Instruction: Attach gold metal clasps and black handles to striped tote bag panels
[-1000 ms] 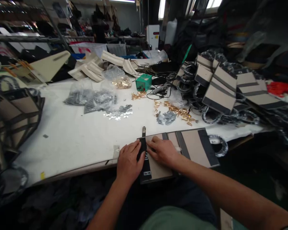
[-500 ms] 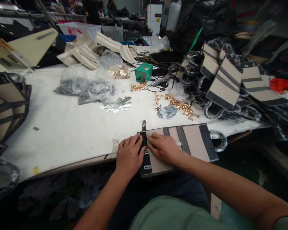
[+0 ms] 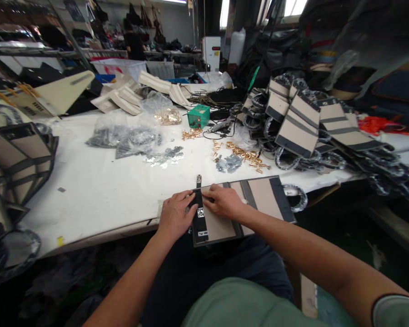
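Note:
A beige and black bag panel point(image 3: 264, 200) lies at the table's front edge, partly overhanging it. My left hand point(image 3: 175, 212) grips its left end, fingers at the black border and thumb on top. The fingertips of my right hand point(image 3: 225, 202) are drawn together and press at the inner side of the black strip point(image 3: 199, 222); anything under them is hidden. On that strip sit a square metal fitting point(image 3: 200, 212) and a narrow metal plate point(image 3: 202, 233). A small tab with a metal end point(image 3: 199, 180) sticks out beyond the far edge. A plastic-wrapped handle point(image 3: 301, 200) shows at the right end.
Beyond the panel lie flat silver pieces point(image 3: 229, 163), gold fittings point(image 3: 247, 154) and another silver heap point(image 3: 167, 156). A green box point(image 3: 198, 116) stands behind, near a corded tool point(image 3: 220, 126). Bag panels pile up right point(image 3: 300, 125) and left point(image 3: 23, 154). A person point(image 3: 135, 45) is far back.
The view has tilted up and shifted. My left thumb has moved off the square metal fitting, which now shows fully. Both hands stay at the panel's left end.

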A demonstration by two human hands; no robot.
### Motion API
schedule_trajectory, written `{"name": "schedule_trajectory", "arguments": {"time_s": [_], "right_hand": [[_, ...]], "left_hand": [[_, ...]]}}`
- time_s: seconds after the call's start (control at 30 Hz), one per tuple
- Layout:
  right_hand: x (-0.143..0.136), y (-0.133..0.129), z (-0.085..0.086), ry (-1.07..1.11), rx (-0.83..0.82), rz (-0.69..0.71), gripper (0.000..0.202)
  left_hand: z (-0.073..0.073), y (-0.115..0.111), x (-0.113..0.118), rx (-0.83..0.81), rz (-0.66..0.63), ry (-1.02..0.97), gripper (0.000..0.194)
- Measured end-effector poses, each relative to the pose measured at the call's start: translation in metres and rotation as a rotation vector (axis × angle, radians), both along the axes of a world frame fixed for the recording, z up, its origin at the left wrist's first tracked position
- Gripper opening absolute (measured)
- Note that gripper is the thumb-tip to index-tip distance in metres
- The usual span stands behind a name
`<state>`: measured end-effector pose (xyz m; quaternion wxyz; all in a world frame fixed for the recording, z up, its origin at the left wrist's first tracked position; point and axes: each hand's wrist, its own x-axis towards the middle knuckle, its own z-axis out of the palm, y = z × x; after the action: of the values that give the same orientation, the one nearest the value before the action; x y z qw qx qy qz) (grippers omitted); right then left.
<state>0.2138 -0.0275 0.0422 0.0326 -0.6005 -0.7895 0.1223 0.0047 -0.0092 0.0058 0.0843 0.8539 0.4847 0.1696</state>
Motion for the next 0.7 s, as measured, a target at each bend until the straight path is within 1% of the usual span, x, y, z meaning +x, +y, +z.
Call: {"name": "schedule_trajectory", "arguments": {"time_s": [0.13, 0.27, 0.4, 0.53, 0.6, 0.7], "right_hand": [[0.005, 0.010, 0.000, 0.031, 0.021, -0.051, 0.036], [0.004, 0.019, -0.002, 0.011, 0.007, -0.043, 0.036], [0.005, 0.028, -0.003, 0.032, 0.028, -0.021, 0.038], [0.005, 0.031, -0.004, 0.055, 0.058, -0.006, 0.038], [0.006, 0.032, -0.003, 0.069, 0.072, -0.002, 0.037], [0.011, 0.037, 0.000, 0.129, 0.050, -0.010, 0.034]], "left_hand": [[-0.002, 0.001, 0.001, 0.033, 0.045, -0.024, 0.035], [-0.003, 0.002, 0.005, 0.057, 0.073, -0.042, 0.031], [0.001, 0.011, 0.008, 0.058, 0.111, -0.011, 0.026], [0.005, 0.019, 0.007, 0.043, 0.115, 0.017, 0.025], [0.005, 0.019, 0.006, 0.048, 0.112, 0.026, 0.026], [0.005, 0.018, 0.005, 0.048, 0.114, 0.030, 0.026]]}}
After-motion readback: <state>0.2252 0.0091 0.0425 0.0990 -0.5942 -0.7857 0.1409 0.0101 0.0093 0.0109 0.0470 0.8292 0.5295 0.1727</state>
